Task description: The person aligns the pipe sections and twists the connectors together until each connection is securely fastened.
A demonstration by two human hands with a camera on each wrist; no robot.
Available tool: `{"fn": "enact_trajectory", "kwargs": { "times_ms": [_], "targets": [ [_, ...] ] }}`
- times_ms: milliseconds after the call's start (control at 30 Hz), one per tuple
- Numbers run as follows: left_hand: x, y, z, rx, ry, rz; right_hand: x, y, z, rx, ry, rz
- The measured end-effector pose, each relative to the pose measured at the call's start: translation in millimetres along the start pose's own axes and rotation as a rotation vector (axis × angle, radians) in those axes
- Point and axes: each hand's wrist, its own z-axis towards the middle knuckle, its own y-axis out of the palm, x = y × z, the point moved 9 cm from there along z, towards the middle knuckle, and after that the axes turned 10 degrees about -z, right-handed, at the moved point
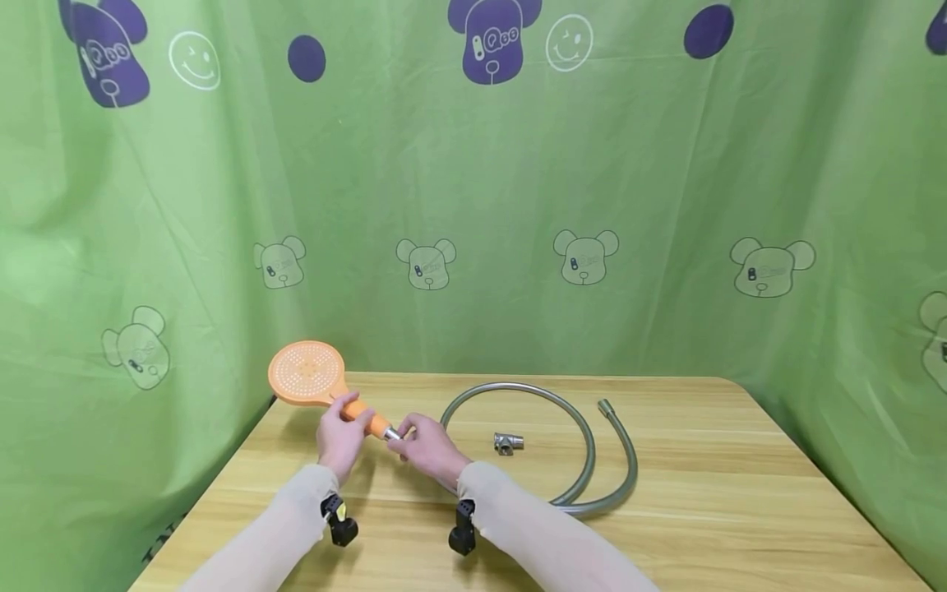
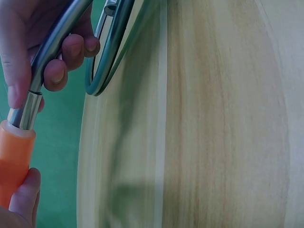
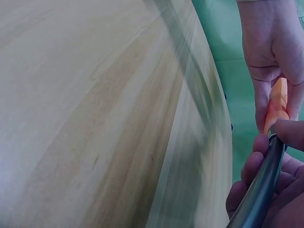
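Observation:
An orange shower head (image 1: 307, 372) is held above the table's left side, its round perforated face toward the head camera. My left hand (image 1: 342, 440) grips its handle (image 1: 360, 413) between thumb and fingers. At the handle's lower end, my right hand (image 1: 429, 448) pinches the metal nut (image 2: 29, 111) of a grey shower hose (image 1: 590, 452). The left wrist view shows this nut against the pale rim of the orange handle; how far it is engaged I cannot tell. In the right wrist view the hose (image 3: 259, 192) runs back through the right hand's curled fingers.
The hose loops over the wooden table (image 1: 740, 493), its other metal end (image 1: 607, 409) lying at the right. Inside the loop sits a small metal tee fitting (image 1: 506, 444). A green printed curtain (image 1: 503, 181) surrounds the table at the back and sides.

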Motion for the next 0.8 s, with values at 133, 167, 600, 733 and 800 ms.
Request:
{"fn": "enact_trajectory", "kwargs": {
  "times_ms": [133, 167, 600, 733, 800],
  "targets": [
    [-0.6, -2.4, 0.9, 0.015, 0.007, 0.019, -1.1, 1.1, 0.4, -0.009, -0.010, -0.033],
    [-0.1, -2.8, 0.8, 0.018, 0.014, 0.024, -1.0, 1.7, 0.7, -0.016, -0.009, -0.040],
    [-0.8, -2.1, 1.6, 0.028, 0.037, 0.073, 0.6, 3.0, 2.9, -0.002, 0.006, -0.024],
    [-0.5, -2.5, 2.3, 0.036, 0.039, 0.080, 2.9, 1.4, 3.4, 0.023, 0.022, -0.004],
    [0.0, -2.2, 2.6, 0.037, 0.038, 0.079, 3.0, 0.4, 3.8, 0.031, 0.017, -0.015]
  ]
}}
